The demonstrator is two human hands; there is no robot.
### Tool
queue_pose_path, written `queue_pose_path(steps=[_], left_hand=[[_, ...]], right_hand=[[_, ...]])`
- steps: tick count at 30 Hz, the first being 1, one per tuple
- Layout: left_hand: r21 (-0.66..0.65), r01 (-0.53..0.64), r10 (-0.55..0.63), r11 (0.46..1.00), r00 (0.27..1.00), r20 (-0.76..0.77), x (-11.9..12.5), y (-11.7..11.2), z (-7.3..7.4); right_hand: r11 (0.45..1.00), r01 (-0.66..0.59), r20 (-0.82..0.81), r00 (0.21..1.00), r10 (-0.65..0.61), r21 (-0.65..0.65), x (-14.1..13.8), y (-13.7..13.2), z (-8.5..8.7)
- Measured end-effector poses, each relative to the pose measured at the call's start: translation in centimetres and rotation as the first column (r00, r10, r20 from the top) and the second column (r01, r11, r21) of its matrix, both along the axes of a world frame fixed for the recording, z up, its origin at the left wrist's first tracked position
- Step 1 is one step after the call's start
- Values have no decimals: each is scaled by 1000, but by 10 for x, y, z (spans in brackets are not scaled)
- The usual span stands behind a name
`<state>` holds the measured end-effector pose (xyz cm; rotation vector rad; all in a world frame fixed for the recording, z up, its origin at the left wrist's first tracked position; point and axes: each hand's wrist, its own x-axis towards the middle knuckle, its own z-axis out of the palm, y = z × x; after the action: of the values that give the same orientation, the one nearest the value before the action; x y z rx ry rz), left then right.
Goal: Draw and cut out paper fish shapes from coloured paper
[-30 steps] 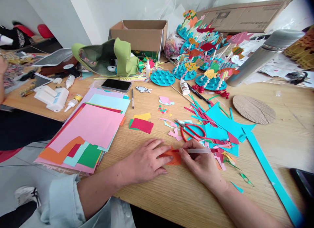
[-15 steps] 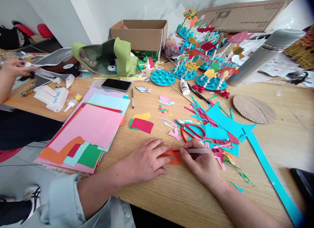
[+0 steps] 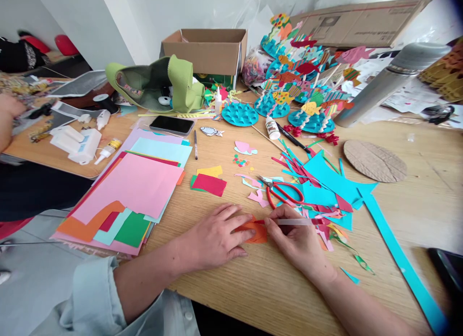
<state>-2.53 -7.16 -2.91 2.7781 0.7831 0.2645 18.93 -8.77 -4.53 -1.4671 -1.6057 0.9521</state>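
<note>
Okay, head view: the left hand (image 3: 213,234) lies open, fingers pressing an orange paper piece (image 3: 258,233) flat on the table (image 3: 398,215). The right hand (image 3: 298,239) pinches a translucent plastic stick (image 3: 292,222) over that paper, just below the red-handled scissors (image 3: 284,193). A co-worker's hand (image 3: 9,106) sits far left.

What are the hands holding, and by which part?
The right hand pinches a thin see-through plastic stick near its tip, above orange paper. The left hand presses that paper down at its edge.
</note>
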Motion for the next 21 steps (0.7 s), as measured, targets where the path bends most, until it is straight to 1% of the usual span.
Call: queue_pose_path(steps=[5,21], left_hand=[[17,-3,3,1000,1000,10,0,0,-1],[4,2,-2,1000,1000,-8,0,0,0]], right_hand=[[1000,-8,-4,1000,8,-7,0,0,0],[999,-18,-17,1000,17,-32,0,0,0]])
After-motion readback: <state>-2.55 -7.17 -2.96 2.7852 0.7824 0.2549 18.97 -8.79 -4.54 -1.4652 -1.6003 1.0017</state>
